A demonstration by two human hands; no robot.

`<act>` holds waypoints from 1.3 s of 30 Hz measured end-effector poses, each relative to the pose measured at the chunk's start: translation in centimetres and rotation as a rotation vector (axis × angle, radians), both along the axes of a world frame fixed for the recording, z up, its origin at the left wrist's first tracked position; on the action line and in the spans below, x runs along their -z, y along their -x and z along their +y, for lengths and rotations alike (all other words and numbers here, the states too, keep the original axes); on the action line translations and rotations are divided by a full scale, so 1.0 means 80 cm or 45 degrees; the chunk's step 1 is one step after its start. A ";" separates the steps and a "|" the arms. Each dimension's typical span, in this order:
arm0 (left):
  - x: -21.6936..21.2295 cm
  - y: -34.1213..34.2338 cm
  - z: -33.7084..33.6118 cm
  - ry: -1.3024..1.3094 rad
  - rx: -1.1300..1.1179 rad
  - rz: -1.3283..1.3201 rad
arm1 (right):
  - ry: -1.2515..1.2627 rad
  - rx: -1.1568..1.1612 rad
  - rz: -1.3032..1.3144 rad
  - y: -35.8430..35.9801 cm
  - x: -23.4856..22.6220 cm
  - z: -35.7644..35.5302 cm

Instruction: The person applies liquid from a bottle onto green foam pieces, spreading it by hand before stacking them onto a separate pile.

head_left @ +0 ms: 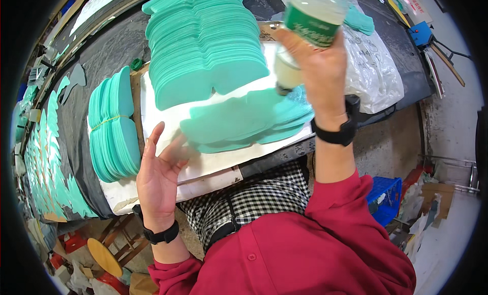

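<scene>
My right hand (320,74) is wrapped round a clear plastic bottle (312,25) with a green label and a pale, cloudy filling. The bottle is tilted with its narrow dark end (283,88) down, just over a spread of loose teal shaped sheets (229,122). Part of the lowest sheets shines as if wet near that end. To the left of these sheets, my left hand (161,170) is raised with its fingers apart and holds nothing; its fingertips are blurred. A tall stack of the same teal sheets (203,46) lies beyond the spread.
A bundle of teal pieces tied with a yellow band (113,127) lies left on white paper (213,175). Green offcuts (48,157) cover the far left. A clear plastic bag (378,74) lies at the right. A blue crate (384,198) stands below the table, and a round stool (104,257) lower left.
</scene>
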State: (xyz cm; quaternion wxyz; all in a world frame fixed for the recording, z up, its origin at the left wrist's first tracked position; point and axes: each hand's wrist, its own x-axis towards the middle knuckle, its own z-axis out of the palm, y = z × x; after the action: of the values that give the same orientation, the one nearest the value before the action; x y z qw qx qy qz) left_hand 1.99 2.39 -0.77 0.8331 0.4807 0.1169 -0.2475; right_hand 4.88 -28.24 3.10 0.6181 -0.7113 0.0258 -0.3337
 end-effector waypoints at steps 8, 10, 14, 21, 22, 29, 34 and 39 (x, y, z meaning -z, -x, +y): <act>0.008 -0.003 -0.003 -0.345 0.055 -0.208 | -0.219 -0.110 -0.058 -0.006 -0.021 0.024; 0.005 -0.003 -0.001 -0.419 0.060 -0.270 | -0.117 -0.310 -0.298 -0.021 -0.003 0.038; 0.006 -0.005 -0.006 -0.431 0.066 -0.257 | -0.162 -0.261 -0.104 -0.004 0.005 0.017; -0.013 -0.017 -0.010 -1.149 0.266 -0.510 | -0.024 0.295 -0.002 0.056 0.005 -0.084; -0.016 -0.021 -0.009 -1.444 0.283 -0.555 | -0.020 0.299 -0.003 0.067 0.005 -0.088; -0.006 -0.031 -0.018 -1.093 0.164 -0.571 | -0.305 0.363 -0.226 0.111 0.026 -0.081; -0.005 -0.027 -0.032 -1.039 0.229 -0.596 | -0.360 0.320 -0.150 0.113 0.031 -0.093; -0.010 -0.023 -0.050 -1.159 0.192 -0.668 | -0.367 0.359 -0.145 0.114 0.037 -0.097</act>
State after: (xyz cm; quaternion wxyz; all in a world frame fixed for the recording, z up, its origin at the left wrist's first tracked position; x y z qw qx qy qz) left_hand 3.81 -1.59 0.05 0.5214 0.8464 -0.0349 -0.1025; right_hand -4.25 -36.04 0.10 0.6612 -0.5848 0.1375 -0.4493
